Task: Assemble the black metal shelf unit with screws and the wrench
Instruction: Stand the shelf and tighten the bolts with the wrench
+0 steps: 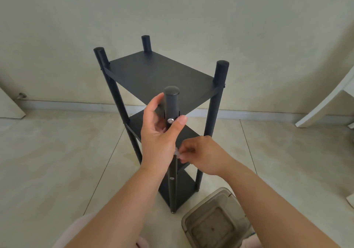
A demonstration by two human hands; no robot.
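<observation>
Hands at near post of upright black metal shelf unit [153, 73]: L hand [159, 131] grips post by silver screw [170, 120]; R hand [199, 154] pinches small pale part below, nearer floor.

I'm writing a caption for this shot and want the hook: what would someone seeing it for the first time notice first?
The tall black shelf unit standing upright on the pale tiled floor, mid-frame, draws the eye first. Next come the hands at its near post: the left hand curls round the post beside a silver screw, and just below, the right hand pinches a small pale piece against the post. A translucent brown container sits bottom right.
</observation>
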